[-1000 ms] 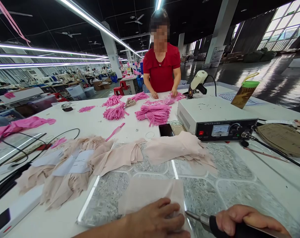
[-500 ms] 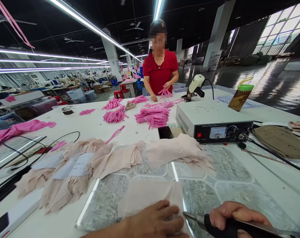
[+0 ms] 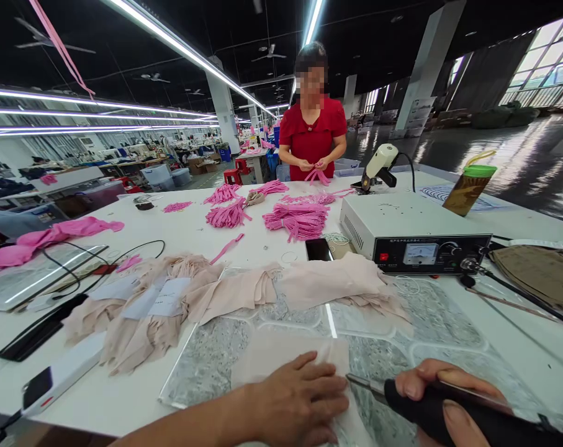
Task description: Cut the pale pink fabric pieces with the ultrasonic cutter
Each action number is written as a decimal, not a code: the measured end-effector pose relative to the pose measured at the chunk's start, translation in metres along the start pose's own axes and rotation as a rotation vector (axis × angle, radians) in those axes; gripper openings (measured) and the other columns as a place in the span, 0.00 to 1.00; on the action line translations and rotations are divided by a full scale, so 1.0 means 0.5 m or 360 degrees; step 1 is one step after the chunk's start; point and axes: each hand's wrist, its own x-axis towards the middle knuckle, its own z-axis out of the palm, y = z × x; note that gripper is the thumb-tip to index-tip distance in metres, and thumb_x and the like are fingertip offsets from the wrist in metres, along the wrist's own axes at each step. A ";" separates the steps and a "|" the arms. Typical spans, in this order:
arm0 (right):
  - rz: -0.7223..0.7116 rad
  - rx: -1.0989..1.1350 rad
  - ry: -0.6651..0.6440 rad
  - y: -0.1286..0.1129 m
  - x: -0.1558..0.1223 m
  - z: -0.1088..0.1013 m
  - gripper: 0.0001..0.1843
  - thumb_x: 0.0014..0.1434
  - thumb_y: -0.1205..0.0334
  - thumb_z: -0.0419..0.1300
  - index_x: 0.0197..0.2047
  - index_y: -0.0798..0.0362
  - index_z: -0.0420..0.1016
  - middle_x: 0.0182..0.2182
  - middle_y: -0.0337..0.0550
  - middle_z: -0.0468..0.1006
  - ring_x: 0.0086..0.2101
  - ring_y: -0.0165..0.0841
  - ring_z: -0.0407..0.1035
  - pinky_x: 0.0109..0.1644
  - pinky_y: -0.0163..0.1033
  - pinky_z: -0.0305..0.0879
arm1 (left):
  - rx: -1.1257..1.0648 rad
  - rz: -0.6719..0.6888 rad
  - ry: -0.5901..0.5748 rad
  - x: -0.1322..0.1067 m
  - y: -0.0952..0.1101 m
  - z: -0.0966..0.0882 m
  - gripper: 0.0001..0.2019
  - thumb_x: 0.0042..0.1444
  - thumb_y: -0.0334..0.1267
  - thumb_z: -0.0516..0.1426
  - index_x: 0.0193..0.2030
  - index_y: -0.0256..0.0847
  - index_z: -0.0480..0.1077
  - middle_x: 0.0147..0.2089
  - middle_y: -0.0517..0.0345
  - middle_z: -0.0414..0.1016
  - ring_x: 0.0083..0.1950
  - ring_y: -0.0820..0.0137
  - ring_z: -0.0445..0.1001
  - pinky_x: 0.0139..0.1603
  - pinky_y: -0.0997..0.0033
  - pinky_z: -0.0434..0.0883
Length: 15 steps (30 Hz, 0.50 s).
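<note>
My left hand (image 3: pixel 296 400) lies flat with fingers spread on a thin beige fabric piece (image 3: pixel 262 354), pressing it to a grey marbled board (image 3: pixel 207 357). In my right hand (image 3: pixel 453 388) is a black-handled cutter (image 3: pixel 425 403) with a narrow metal tip. That tip touches or sits just beside the fabric's right edge, close to my left fingertips. Beyond my hands lie a layered beige stack (image 3: pixel 332 282), a fanned beige stack (image 3: pixel 244 295) and beige bundles (image 3: pixel 146 335) with white paper bands.
A control box (image 3: pixel 421 230) with a dial stands behind the board, a cable at its right. Nearby are a phone (image 3: pixel 318 249), a tilted green-lidded bottle (image 3: pixel 470 192) and pink strip bundles (image 3: pixel 297 220). Across the table a person in red (image 3: pixel 313 136) handles pink strips.
The camera view has turned slightly left. My left hand and the cutter tip have moved a little farther up along the fabric. The co-worker's hands have come together on pink strips.
</note>
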 end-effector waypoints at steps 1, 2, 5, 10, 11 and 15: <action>0.0010 -0.0021 -0.0012 0.001 0.001 0.002 0.05 0.53 0.60 0.65 0.32 0.48 0.72 0.28 0.39 0.73 0.23 0.33 0.70 0.29 0.44 0.74 | -0.0017 0.0004 -0.0022 -0.003 0.000 0.001 0.18 0.69 0.47 0.51 0.57 0.37 0.66 0.62 0.52 0.69 0.66 0.63 0.62 0.70 0.55 0.54; 0.0014 -0.0032 -0.0020 0.002 0.002 0.003 0.05 0.53 0.61 0.65 0.31 0.48 0.72 0.28 0.39 0.73 0.24 0.33 0.70 0.30 0.44 0.74 | -0.0038 0.0017 -0.0040 -0.007 -0.001 0.001 0.17 0.69 0.46 0.51 0.57 0.38 0.66 0.62 0.54 0.70 0.66 0.64 0.63 0.71 0.55 0.51; 0.0019 -0.0050 0.0016 0.008 0.001 0.000 0.05 0.54 0.60 0.65 0.32 0.48 0.72 0.28 0.37 0.74 0.26 0.32 0.71 0.33 0.42 0.74 | -0.0096 0.0057 -0.0063 -0.025 -0.005 -0.009 0.15 0.70 0.44 0.50 0.56 0.39 0.67 0.61 0.57 0.71 0.66 0.66 0.63 0.73 0.57 0.45; 0.0034 -0.0051 0.0077 0.014 -0.007 -0.015 0.04 0.53 0.60 0.65 0.32 0.48 0.73 0.28 0.37 0.74 0.27 0.32 0.69 0.35 0.42 0.72 | -0.0107 -0.0054 -0.0001 -0.072 -0.011 -0.035 0.12 0.70 0.40 0.49 0.55 0.39 0.67 0.58 0.54 0.73 0.65 0.65 0.66 0.73 0.61 0.47; 0.0041 -0.0047 0.0087 0.017 -0.009 -0.022 0.04 0.53 0.60 0.65 0.32 0.48 0.73 0.27 0.37 0.73 0.26 0.32 0.68 0.34 0.42 0.72 | -0.0103 -0.0114 0.0024 -0.082 -0.011 -0.039 0.12 0.70 0.39 0.49 0.56 0.40 0.67 0.58 0.53 0.73 0.64 0.65 0.66 0.72 0.61 0.50; 0.0080 -0.0030 0.0158 0.042 -0.009 -0.075 0.07 0.54 0.53 0.62 0.32 0.46 0.71 0.29 0.34 0.70 0.24 0.28 0.65 0.29 0.38 0.70 | -0.0122 -0.0351 0.0096 -0.123 -0.014 -0.046 0.15 0.70 0.36 0.48 0.61 0.40 0.64 0.60 0.48 0.71 0.64 0.63 0.67 0.68 0.59 0.58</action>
